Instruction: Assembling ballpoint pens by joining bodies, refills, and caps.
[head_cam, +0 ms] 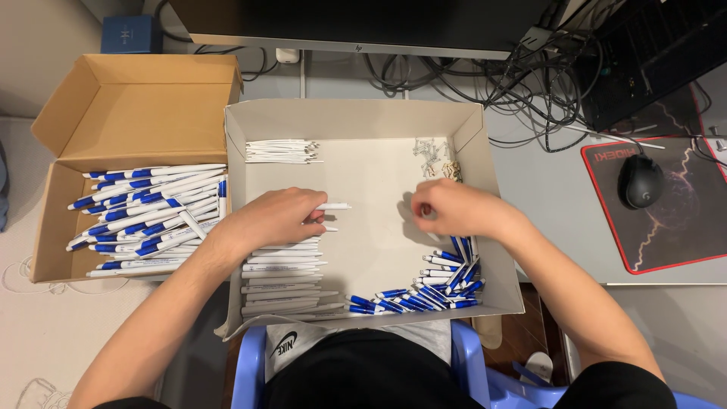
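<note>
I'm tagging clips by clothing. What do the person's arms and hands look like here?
Both forearms are bare from the elbow down; no sleeves, gloves, watch or rings are visible on the left hand or right hand.

Matt grey cardboard tray point(469, 144) holds smooth glossy white plastic pen barrels point(282, 280), with a rough brown corrugated box point(113, 106) at nine o'clock.

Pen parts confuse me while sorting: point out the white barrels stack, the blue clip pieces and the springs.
white barrels stack point(282, 284), head view, middle of stack.
blue clip pieces point(424, 295), head view, heap's centre.
springs point(430, 157), head view, pile's middle.
</note>
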